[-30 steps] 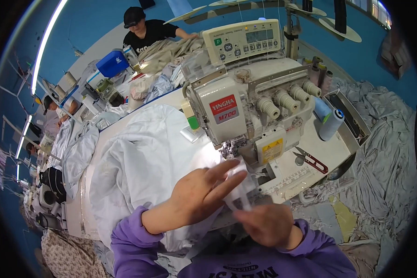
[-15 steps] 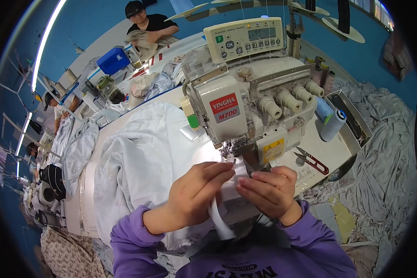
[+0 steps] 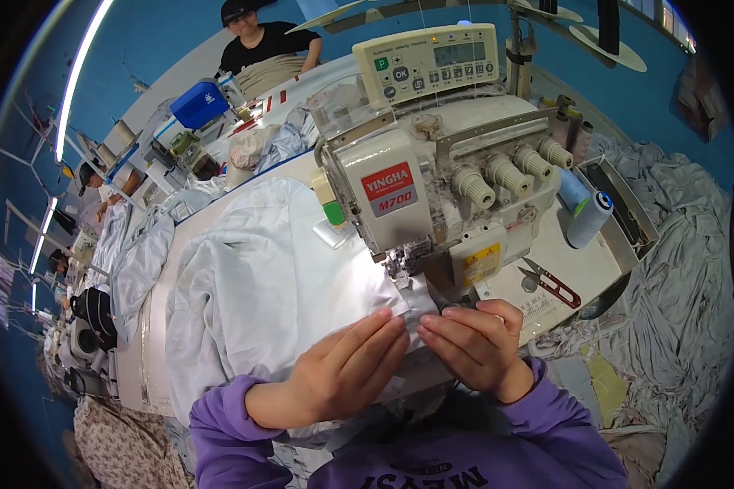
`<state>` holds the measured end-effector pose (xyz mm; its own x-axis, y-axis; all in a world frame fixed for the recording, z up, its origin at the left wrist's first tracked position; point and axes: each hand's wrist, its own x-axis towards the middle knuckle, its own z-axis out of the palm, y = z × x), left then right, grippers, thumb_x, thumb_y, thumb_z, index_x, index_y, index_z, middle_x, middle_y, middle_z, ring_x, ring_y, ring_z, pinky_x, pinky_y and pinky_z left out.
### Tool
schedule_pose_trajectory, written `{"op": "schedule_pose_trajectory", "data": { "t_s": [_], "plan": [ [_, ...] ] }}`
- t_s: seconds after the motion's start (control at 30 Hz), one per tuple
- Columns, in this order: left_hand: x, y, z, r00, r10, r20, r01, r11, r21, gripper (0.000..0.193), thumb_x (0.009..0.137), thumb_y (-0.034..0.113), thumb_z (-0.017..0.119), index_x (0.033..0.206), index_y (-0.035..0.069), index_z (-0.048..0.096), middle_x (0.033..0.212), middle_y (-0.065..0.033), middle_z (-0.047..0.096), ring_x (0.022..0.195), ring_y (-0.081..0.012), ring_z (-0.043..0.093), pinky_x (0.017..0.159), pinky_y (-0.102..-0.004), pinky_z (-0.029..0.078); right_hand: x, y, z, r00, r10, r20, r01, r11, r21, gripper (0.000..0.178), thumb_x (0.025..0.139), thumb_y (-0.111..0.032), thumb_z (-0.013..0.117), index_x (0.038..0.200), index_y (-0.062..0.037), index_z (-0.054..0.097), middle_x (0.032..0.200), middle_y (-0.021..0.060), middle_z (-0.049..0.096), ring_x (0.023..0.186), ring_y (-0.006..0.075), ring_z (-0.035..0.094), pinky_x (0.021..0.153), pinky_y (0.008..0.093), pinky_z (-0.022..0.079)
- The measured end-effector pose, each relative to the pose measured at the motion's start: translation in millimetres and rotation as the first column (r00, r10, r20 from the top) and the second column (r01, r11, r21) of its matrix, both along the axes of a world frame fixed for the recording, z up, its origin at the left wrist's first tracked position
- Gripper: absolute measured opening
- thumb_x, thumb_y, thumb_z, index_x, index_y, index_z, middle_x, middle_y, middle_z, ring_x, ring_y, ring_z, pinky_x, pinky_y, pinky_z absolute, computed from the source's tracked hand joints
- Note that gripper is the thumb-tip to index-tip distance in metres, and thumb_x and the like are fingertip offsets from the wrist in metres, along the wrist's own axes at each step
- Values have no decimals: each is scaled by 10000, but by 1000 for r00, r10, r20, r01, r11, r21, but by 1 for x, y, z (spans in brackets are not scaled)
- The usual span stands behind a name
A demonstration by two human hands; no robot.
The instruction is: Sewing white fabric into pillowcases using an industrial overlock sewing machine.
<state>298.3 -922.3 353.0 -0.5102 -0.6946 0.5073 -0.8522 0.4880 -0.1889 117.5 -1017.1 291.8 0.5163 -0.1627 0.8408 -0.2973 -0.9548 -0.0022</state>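
A white garment piece (image 3: 245, 269) is spread over the table to the left of an overlock sewing machine (image 3: 391, 216), and part of it runs under the lit presser foot (image 3: 401, 265). Just in front of the foot, my left hand (image 3: 347, 367) pinches the edge of the white fabric between thumb and fingertips. Close beside it, my right hand (image 3: 477, 346) has its fingers bent and pressed together on the same fabric's edge. A narrow gap separates the fingertips of both hands. My thumbs are mostly hidden.
Red-handled thread snips (image 3: 553, 284) lie on the table to the right, below a light blue thread cone (image 3: 589, 220). Grey cloth (image 3: 677, 310) is heaped at far right. A control panel (image 3: 428, 65) tops the machine. Across the table, a person (image 3: 265, 49) handles cloth.
My left hand has drawn back slightly from the presser foot, toward me. The white strip that hung between my hands no longer shows there. The person across has shifted the cloth.
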Motion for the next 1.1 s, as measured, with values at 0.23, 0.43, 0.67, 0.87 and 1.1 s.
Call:
{"op": "schedule_pose_trajectory", "data": {
  "t_s": [0.23, 0.43, 0.67, 0.87, 1.1],
  "plan": [
    [4, -1, 11, 1000, 14, -10, -13, 995, 96, 300, 670, 43, 599, 959, -15, 654, 1020, -125, 618, 966, -240, 621, 752, -288, 532, 2, 5, 3, 998, -65, -12, 65, 998, 3, 217, 735, -145, 638, 950, -153, 663, 1040, -42, 632, 941, 124, 532, 822, 316, 372],
    [11, -7, 11, 998, 32, -49, -25, 990, 141, 333, 671, 40, 589, 998, -3, 639, 1033, -107, 612, 960, -234, 621, 741, -290, 525, 9, 7, 5, 994, -113, 7, 113, 993, 25, 276, 722, -213, 696, 987, -151, 650, 1017, -29, 620, 945, 143, 533, 850, 352, 363],
    [21, -27, 16, 989, 105, -99, -88, 983, 161, 364, 622, -23, 592, 981, 26, 632, 982, -101, 629, 908, -241, 635, 690, -311, 531, 12, 7, 9, 994, -95, 61, 89, 992, 94, 254, 725, -226, 707, 959, -149, 646, 1013, -18, 616, 953, 160, 539, 862, 372, 359],
    [48, -54, 13, 971, 212, -114, -191, 966, 173, 276, 665, -5, 572, 934, 31, 620, 925, -99, 624, 861, -253, 618, 679, -343, 510, 13, 15, 6, 996, -51, 79, 39, 989, 140, 225, 738, -232, 697, 945, -160, 644, 1021, -31, 611, 948, 152, 535, 852, 369, 373],
    [75, -80, 9, 925, 325, -197, -268, 926, 265, 254, 638, -31, 549, 880, 28, 601, 801, -174, 574, 774, -353, 572, 660, -427, 467, 30, 26, 7, 993, 77, 84, -92, 977, 194, 263, 747, -191, 689, 995, -122, 638, 1075, 8, 601, 841, 145, 555, 754, 311, 399]
  ]
}}
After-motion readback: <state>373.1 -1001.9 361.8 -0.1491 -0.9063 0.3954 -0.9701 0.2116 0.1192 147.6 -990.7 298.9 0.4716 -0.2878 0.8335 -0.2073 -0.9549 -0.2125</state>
